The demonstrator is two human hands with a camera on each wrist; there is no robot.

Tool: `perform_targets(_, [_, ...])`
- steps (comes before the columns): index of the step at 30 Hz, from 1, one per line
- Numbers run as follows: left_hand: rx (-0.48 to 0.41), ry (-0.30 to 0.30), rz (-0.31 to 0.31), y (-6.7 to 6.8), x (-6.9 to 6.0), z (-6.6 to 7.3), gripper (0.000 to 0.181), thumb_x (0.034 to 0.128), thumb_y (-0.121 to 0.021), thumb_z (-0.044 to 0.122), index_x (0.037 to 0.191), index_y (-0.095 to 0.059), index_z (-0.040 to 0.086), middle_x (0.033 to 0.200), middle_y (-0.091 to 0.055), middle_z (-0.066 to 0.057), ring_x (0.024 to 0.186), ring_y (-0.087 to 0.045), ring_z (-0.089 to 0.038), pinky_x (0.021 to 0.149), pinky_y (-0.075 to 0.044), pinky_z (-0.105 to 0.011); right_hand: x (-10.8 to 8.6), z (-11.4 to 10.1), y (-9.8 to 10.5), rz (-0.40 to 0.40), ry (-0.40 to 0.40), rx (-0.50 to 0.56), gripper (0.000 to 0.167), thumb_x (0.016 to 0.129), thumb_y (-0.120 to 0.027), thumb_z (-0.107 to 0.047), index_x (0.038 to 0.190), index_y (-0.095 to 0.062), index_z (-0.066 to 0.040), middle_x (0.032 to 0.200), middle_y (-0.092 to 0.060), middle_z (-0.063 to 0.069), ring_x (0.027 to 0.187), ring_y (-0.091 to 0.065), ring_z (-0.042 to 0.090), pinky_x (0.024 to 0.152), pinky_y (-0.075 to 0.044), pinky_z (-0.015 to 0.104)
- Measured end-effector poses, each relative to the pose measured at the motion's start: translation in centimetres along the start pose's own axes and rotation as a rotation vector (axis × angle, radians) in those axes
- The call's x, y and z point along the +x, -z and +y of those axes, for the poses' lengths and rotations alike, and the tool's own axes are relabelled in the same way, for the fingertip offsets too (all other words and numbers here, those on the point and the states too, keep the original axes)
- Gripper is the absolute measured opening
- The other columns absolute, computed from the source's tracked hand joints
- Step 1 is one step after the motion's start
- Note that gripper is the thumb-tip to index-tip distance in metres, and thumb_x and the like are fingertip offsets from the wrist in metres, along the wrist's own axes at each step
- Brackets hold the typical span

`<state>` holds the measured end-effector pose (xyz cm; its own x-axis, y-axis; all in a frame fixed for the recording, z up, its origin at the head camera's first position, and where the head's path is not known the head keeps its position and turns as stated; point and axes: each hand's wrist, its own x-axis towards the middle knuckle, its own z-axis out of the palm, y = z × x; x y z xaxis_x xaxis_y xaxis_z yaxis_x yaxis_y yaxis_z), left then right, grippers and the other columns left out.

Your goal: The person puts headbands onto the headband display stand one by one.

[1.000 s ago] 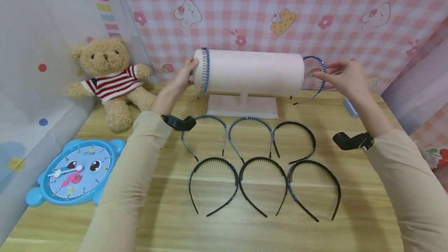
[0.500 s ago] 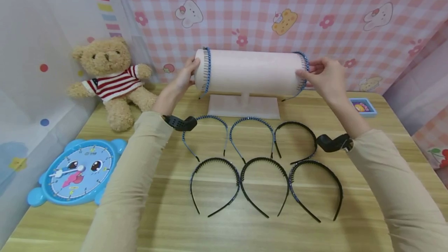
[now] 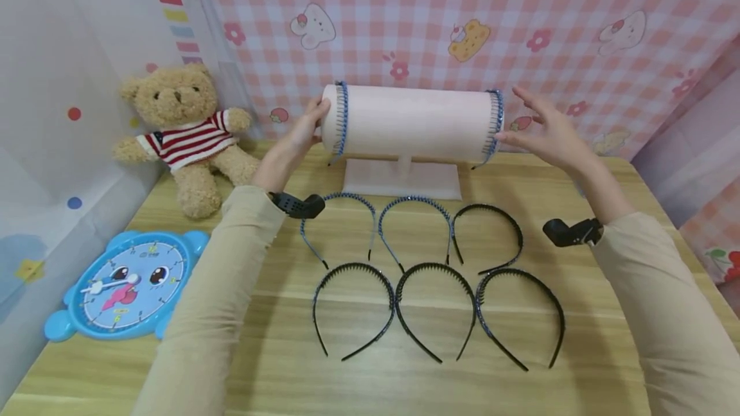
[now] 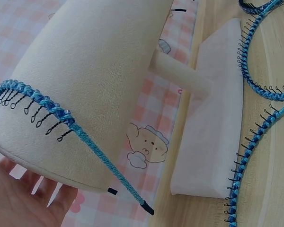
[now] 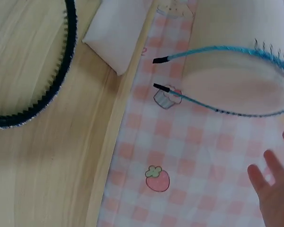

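A pale cylindrical display stand [image 3: 416,122] stands at the back of the table. My left hand [image 3: 299,132] holds its left end, close to a blue toothed headband [image 3: 343,117] round the cylinder. In the left wrist view, that headband [image 4: 61,113] has dark looped teeth, and fingers [image 4: 38,187] lie against the cylinder's end. A second blue headband [image 3: 495,122] is round the right end. My right hand [image 3: 552,133] is beside it, fingers spread, thumb tip at or just off its edge. In the right wrist view, the headband's [image 5: 217,48] black tips jut past the cylinder.
Two blue headbands [image 3: 414,198] and a black one [image 3: 517,226] form a row before the stand's base [image 3: 401,178]. Several black toothed headbands [image 3: 435,266] lie nearer. A teddy bear [image 3: 179,127] and a blue clock [image 3: 130,281] are at the left.
My right hand has carried a blue headband leftward onto the cylinder's right end, then let go, its fingers spreading and drawing back slightly. My left hand has stayed at the left end.
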<state>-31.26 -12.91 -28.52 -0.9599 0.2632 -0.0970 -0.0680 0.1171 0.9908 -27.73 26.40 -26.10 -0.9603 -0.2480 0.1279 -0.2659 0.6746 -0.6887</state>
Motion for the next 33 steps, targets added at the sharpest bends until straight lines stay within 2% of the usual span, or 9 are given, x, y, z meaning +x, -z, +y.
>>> perform_targets(3, [-0.006,-0.001,-0.008,0.0,0.0,-0.1,0.057,0.0991,-0.023,0.039,0.148,-0.001,0.019,0.153,-0.010,-0.003,0.138,-0.016,-0.020,0.110,-0.020,-0.042,0.3,0.5,0.3,-0.052,0.060,-0.021,0.080,0.082,-0.068,-0.029,0.146,-0.021,-0.024,0.155,-0.010,0.000,0.142,-0.006,0.029,0.109,-0.010,0.059])
perform_targets(6, [-0.009,0.000,-0.015,0.0,0.1,-0.2,0.057,0.0992,-0.023,0.038,0.148,0.000,0.019,0.153,-0.008,-0.003,0.139,-0.015,-0.021,0.110,-0.019,-0.042,0.6,0.4,0.2,-0.071,0.095,-0.067,0.080,0.080,-0.070,-0.028,0.145,-0.026,-0.016,0.154,-0.012,0.002,0.142,-0.007,0.030,0.109,-0.009,0.059])
perform_targets(10, [-0.007,0.000,-0.011,0.1,0.1,-0.3,0.057,0.0993,-0.023,0.037,0.148,0.001,0.018,0.153,-0.008,-0.004,0.138,-0.016,-0.022,0.110,-0.019,-0.042,1.0,-0.4,0.1,-0.081,0.110,-0.118,0.084,0.079,-0.072,-0.028,0.146,-0.023,-0.017,0.153,-0.015,0.009,0.140,-0.014,0.036,0.107,-0.016,0.061])
perform_targets(12, [-0.006,-0.004,-0.008,0.1,0.1,-0.3,0.057,0.0993,-0.023,0.037,0.148,0.001,0.018,0.153,-0.009,-0.004,0.138,-0.016,-0.022,0.110,-0.019,-0.042,1.3,-0.9,-0.1,-0.086,0.128,-0.139,0.085,0.078,-0.072,-0.027,0.146,-0.022,-0.017,0.151,-0.021,0.013,0.135,-0.024,0.039,0.105,-0.022,0.060])
perform_targets(15, [-0.006,-0.009,-0.008,0.1,0.2,-0.2,0.057,0.0993,-0.023,0.038,0.148,0.001,0.018,0.152,-0.010,-0.005,0.138,-0.017,-0.023,0.109,-0.020,-0.042,2.0,-1.7,-0.4,-0.096,0.174,-0.183,0.085,0.077,-0.074,-0.025,0.145,-0.025,-0.011,0.148,-0.027,0.018,0.131,-0.031,0.040,0.105,-0.025,0.056])
perform_targets(18, [-0.009,-0.012,-0.007,0.1,0.2,-0.2,0.057,0.0994,-0.022,0.037,0.148,0.000,0.017,0.152,-0.011,-0.006,0.137,-0.018,-0.023,0.109,-0.021,-0.042,2.8,-2.7,-1.1,-0.113,0.221,-0.228,0.085,0.075,-0.075,-0.024,0.143,-0.028,-0.005,0.145,-0.031,0.021,0.130,-0.033,0.040,0.107,-0.025,0.053])
perform_targets(21, [-0.013,-0.009,-0.003,0.1,0.1,-0.3,0.057,0.0993,-0.022,0.037,0.148,0.000,0.017,0.151,-0.013,-0.006,0.137,-0.019,-0.023,0.108,-0.022,-0.042,3.5,-3.8,-1.9,-0.126,0.233,-0.296,0.084,0.074,-0.076,-0.028,0.143,-0.030,-0.008,0.145,-0.031,0.022,0.130,-0.033,0.041,0.105,-0.027,0.053])
perform_targets(28, [-0.008,-0.020,-0.003,0.0,0.0,-0.2,0.057,0.0993,-0.023,0.037,0.147,0.000,0.016,0.152,-0.010,-0.006,0.137,-0.018,-0.023,0.108,-0.022,-0.043,5.2,-6.7,-4.5,-0.139,0.251,-0.433,0.086,0.074,-0.074,-0.039,0.143,-0.030,-0.014,0.147,-0.032,0.014,0.137,-0.023,0.034,0.112,-0.003,0.053])
perform_targets(33, [0.000,-0.030,0.002,-0.1,0.0,-0.1,0.057,0.0994,-0.022,0.037,0.147,0.000,0.015,0.152,-0.008,-0.006,0.138,-0.017,-0.024,0.109,-0.021,-0.043,6.3,-8.4,-6.4,-0.161,0.312,-0.439,0.084,0.075,-0.073,-0.039,0.143,-0.031,-0.012,0.149,-0.029,0.012,0.139,-0.021,0.031,0.112,-0.004,0.052])
